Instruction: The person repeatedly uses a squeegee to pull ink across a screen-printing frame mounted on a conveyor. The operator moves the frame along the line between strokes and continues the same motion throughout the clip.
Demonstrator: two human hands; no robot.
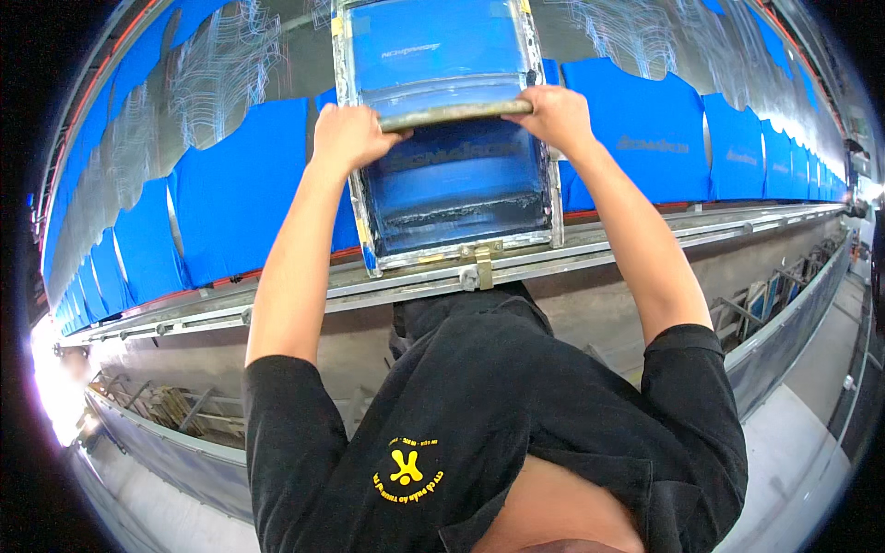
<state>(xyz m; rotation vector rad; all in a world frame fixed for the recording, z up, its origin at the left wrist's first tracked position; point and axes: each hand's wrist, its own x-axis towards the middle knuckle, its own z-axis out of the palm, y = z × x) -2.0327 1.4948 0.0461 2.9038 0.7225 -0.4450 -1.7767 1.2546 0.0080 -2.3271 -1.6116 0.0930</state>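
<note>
My left hand (352,136) and my right hand (557,120) are closed around opposite ends of a long, worn squeegee bar (452,112). The bar lies crosswise over a metal-framed printing screen (547,207), which has blue and dark, see-through areas and a dark smear of ink (461,207) along its lower part. At the screen's near edge a brass-coloured bracket (483,267) sits on a metal rail (369,295).
A long table (138,120) carries a row of blue fabric panels (636,129) on both sides of the screen. Below the rail are a trough and racks holding stored frames (774,300). A bright opening shows at the far left, blurred.
</note>
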